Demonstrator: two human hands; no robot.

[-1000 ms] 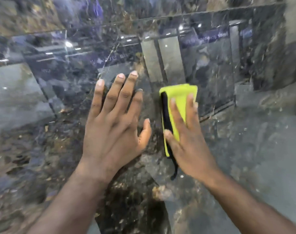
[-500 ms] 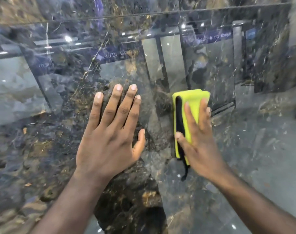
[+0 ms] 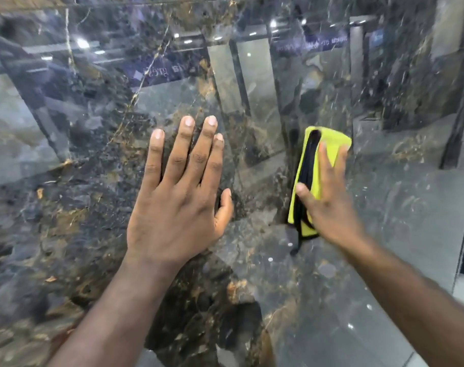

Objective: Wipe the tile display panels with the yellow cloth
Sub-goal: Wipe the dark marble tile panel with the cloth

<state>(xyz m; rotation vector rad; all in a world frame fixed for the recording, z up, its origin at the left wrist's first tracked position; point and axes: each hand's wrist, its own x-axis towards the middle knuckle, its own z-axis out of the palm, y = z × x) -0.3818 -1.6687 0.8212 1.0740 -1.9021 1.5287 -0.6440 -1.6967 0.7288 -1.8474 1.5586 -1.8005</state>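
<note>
— So, what is the person doing at that wall?

— Both hands are up on the tile panel (image 3: 93,207). It is a dark, glossy slab, blue-grey with brown and gold veins running through it.

— And the cloth?

— The yellow cloth (image 3: 334,139) is folded, with a black edge (image 3: 309,154) showing along its left side. The right hand (image 3: 329,207) presses it flat against the panel, fingers stretched out straight over it and the thumb resting on the black edge. Nothing is curled round it.

— The other hand?

— The left hand (image 3: 178,205) lies flat on the tile to the left of the cloth, fingers straight and a little spread, holding nothing. A strip of bare tile lies between the two hands.

— It shines a lot.

— It does. The polish mirrors the room: ceiling lights (image 3: 82,43) as bright spots, and a purple sign (image 3: 167,70) whose letters I cannot read. A thin joint line (image 3: 225,0) crosses the very top.
</note>
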